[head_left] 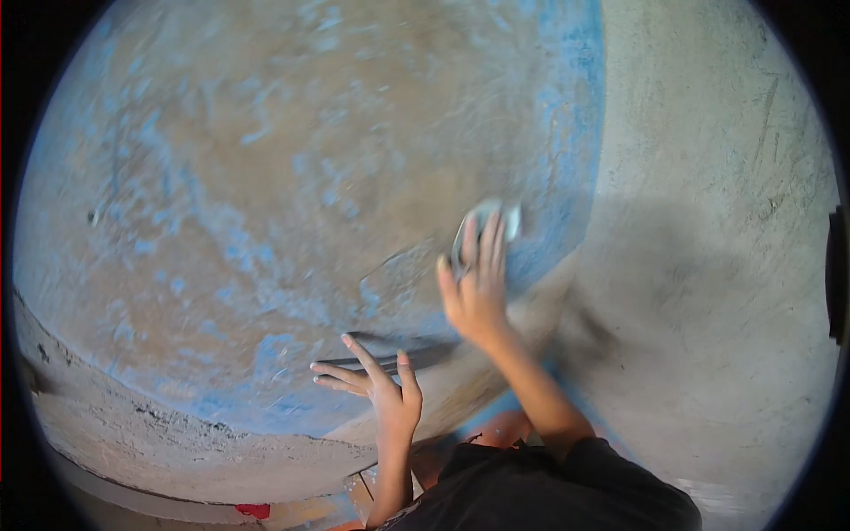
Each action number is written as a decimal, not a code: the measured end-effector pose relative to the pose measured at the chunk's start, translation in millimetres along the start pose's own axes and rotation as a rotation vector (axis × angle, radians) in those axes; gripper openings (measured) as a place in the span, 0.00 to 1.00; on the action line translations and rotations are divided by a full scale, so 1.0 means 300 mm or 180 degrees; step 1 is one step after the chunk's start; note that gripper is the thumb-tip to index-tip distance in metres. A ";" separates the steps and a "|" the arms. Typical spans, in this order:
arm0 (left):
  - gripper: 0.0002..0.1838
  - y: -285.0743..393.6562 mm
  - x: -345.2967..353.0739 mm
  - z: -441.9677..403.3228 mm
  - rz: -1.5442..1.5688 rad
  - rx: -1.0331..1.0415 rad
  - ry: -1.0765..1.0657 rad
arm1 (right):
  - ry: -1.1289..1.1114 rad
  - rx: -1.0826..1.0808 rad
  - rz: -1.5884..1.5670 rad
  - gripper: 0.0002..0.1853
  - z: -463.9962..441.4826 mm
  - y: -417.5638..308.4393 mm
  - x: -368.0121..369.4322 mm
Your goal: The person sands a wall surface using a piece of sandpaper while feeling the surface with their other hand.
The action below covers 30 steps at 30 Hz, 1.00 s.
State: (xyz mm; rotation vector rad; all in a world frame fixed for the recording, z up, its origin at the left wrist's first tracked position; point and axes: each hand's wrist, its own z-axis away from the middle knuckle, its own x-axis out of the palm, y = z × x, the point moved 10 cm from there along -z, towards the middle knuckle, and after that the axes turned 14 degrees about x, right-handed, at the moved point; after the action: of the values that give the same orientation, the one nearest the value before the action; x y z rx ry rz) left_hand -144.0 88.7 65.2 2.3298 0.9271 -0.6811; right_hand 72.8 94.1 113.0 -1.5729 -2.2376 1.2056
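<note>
My right hand [478,283] lies against a wall [354,159] of worn blue paint and bare grey-brown plaster. Under its outstretched fingers is a small pale, flat piece [513,221], pressed to the surface; motion blur hides its exact kind. Lower and to the left, my left hand [385,389] has its fingers spread and holds nothing. Its fingertips are close to the wall's lower blue part, with their shadow beside them; whether they touch it I cannot tell.
A pale grey plaster wall [699,292] meets the blue area on the right. Along the lower left runs a rough plaster ledge [177,451]. A small red object [254,511] and wooden boards [361,496] are at the bottom. A dark object [836,274] shows at the right edge.
</note>
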 end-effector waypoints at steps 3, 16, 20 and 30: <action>0.46 0.088 0.079 -0.051 0.0082 -0.0134 0.0159 | -0.0569 0.0097 -0.0058 0.36 0.211 0.105 0.093; 0.46 0.468 0.386 -0.198 0.0355 -0.0149 -0.0094 | -0.0286 0.0003 -0.0022 0.34 -0.103 0.476 -0.083; 0.44 0.537 0.439 -0.206 0.0157 0.0043 -0.0209 | -0.0147 -0.0341 -0.0125 0.35 -0.303 0.425 -0.215; 0.42 0.564 0.459 -0.218 0.0124 -0.0088 -0.0011 | -0.0185 -0.0568 0.0127 0.35 -0.341 0.423 -0.244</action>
State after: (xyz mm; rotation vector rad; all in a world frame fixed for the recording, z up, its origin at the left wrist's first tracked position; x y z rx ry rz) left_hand 83.6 88.5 76.4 2.3155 0.8819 -0.6524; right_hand 251.2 101.6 117.3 -1.6727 -2.4218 1.1016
